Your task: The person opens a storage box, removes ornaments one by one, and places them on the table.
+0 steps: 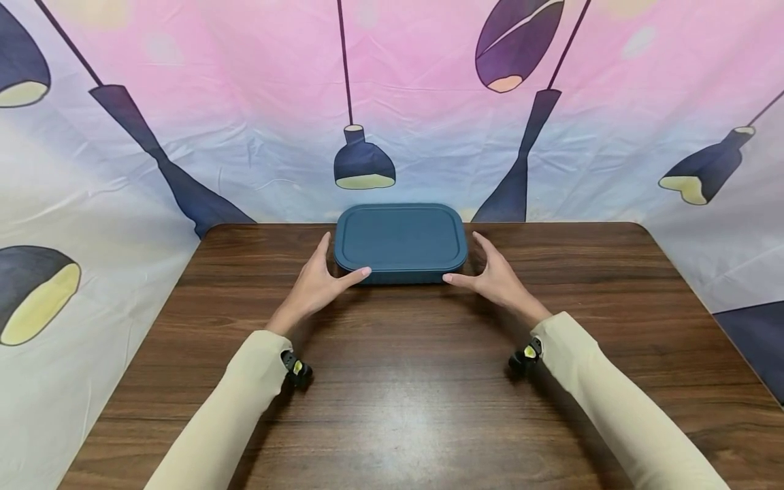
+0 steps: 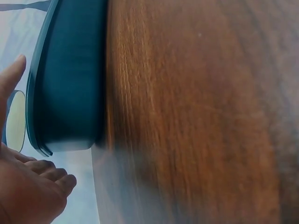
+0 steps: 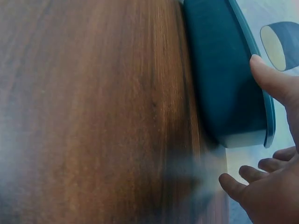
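Observation:
A dark blue-green lidded box (image 1: 401, 238), rectangular with rounded corners, lies flat at the far edge of the table, its lid on. At its left end is my left hand (image 1: 315, 282), thumb spread in front of the near-left corner and fingers beside the end. My right hand (image 1: 497, 278) mirrors this at the right end. Both wrist views show the box's side wall (image 2: 72, 79) (image 3: 222, 70) with the fingers held apart from the end. The right thumb (image 3: 268, 77) lies close to the lid's rim; whether it touches cannot be told.
The box stands on a brown wood-grain table (image 1: 392, 381). Right behind the table's far edge hangs a cloth backdrop (image 1: 269, 122) printed with lamps. Small dark wrist cameras (image 1: 297, 371) sit at the cream sleeves (image 1: 618, 401).

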Tool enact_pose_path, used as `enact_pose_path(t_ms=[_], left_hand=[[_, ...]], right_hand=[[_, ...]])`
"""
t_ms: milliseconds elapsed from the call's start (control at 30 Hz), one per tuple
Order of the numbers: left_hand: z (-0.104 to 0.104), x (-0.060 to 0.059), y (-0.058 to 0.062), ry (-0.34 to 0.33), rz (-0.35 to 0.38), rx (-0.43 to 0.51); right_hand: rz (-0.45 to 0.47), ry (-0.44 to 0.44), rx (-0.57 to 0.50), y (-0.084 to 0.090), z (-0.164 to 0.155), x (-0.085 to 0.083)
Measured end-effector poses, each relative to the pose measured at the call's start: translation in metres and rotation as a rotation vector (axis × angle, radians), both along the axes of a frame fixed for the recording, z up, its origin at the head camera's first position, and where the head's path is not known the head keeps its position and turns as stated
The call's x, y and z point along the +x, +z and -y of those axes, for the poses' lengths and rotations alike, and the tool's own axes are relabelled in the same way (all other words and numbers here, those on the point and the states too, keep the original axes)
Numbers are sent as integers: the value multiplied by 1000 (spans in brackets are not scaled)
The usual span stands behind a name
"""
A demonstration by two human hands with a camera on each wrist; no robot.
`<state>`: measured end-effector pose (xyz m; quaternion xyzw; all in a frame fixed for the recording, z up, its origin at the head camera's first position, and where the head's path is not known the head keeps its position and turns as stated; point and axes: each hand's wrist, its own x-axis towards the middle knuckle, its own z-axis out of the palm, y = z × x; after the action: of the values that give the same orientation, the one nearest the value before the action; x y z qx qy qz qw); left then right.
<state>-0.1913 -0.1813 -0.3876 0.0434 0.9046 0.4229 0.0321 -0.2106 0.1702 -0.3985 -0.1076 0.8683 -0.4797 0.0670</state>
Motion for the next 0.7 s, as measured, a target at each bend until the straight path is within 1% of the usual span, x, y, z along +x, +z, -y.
enact_pose_path(t_ms=[167,333,533,700], left_hand=[[-1,-6,-1,-13,-8,7],[-2,-10,-2,-29,-22,30],[-4,-12,-2,-38,-40,41],[-4,-14,-3,-36,-50,26]], right_hand=[[-9,35,-16,0,1,-5],[-8,71,-55,-1,2,-9],[-8,90,-75,-4,4,-14],[-9,97,-104,-5,7,-16]])
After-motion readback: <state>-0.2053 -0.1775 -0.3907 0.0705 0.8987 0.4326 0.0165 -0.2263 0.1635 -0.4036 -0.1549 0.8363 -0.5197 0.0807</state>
